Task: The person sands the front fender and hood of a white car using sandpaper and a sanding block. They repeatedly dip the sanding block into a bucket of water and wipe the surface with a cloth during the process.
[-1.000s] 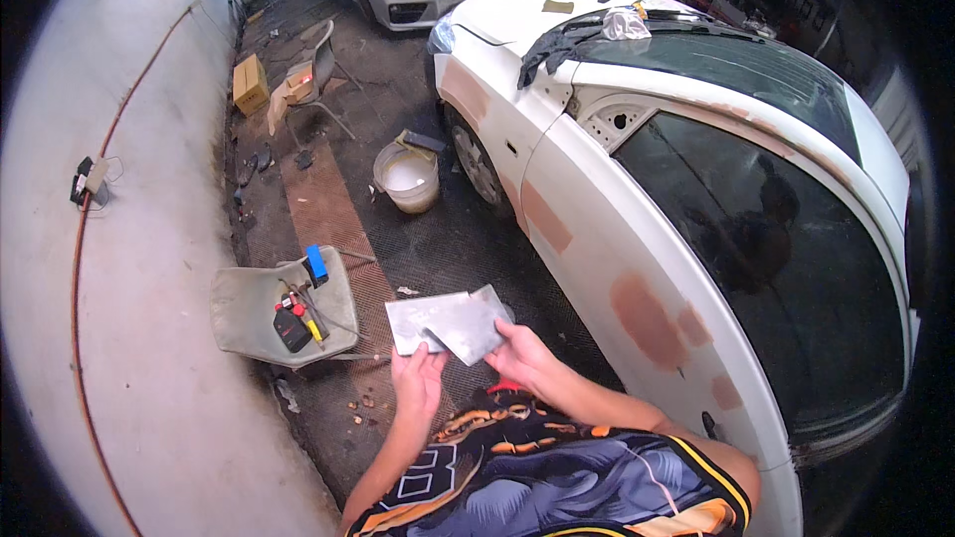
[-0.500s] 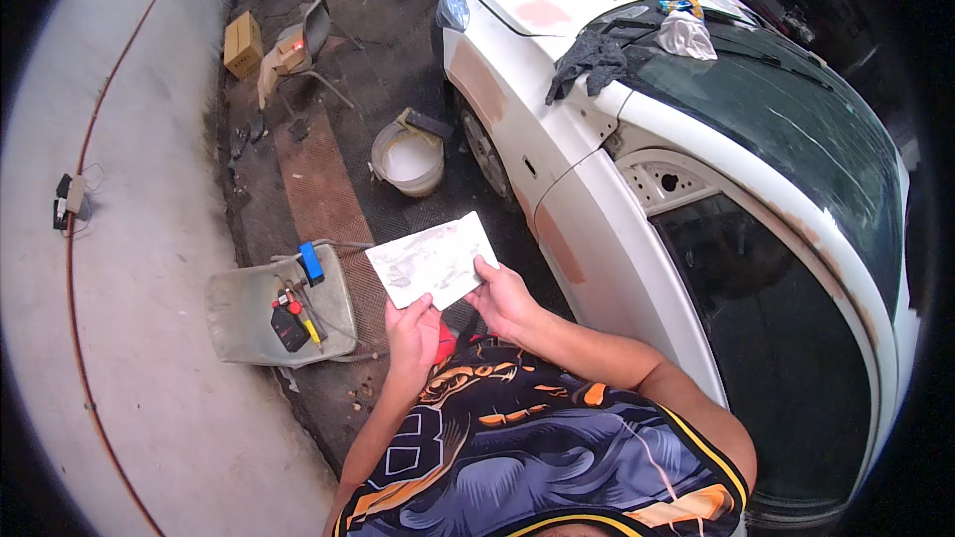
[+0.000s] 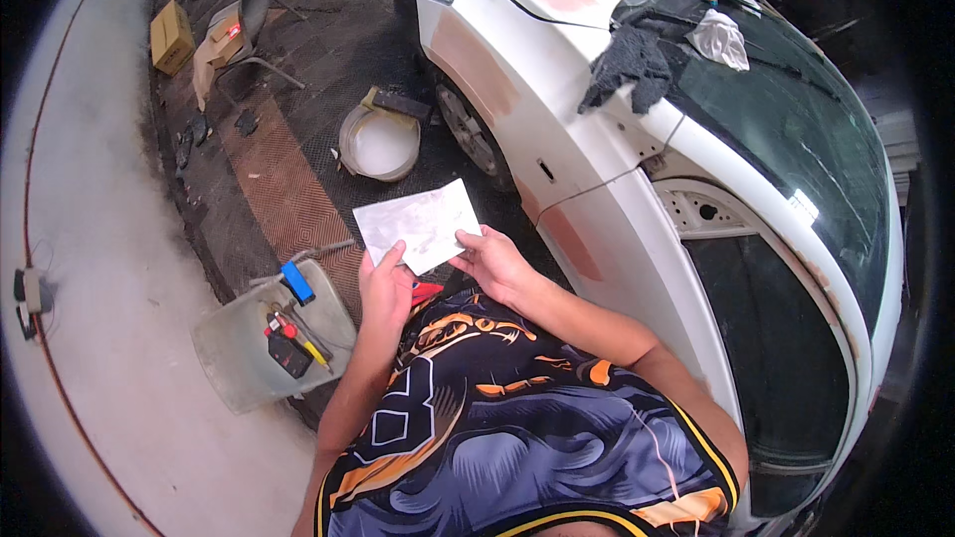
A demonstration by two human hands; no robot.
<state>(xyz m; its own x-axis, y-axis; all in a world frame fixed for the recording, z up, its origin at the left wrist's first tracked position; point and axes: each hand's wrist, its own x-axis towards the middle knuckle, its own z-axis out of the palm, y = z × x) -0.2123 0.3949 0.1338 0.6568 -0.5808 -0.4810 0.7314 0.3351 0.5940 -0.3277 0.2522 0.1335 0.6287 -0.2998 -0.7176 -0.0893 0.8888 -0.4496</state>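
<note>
L hand (image 3: 386,285) & R hand (image 3: 497,267) are both pinching the white sheet (image 3: 423,222), closed thumb-on-top at its near-L edge & near-R corner resp., w/ it lying just fwd, long axis running approx. L–R, neither hand being clearly nearer.

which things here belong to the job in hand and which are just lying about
Likely part of the job:
- pale sheet, held by the left hand and right hand
- white car with reddish patches, probably

Seemingly just lying about:
- blue block on the near chair
- dark cloth on the car
- cardboard box by the wall
</note>
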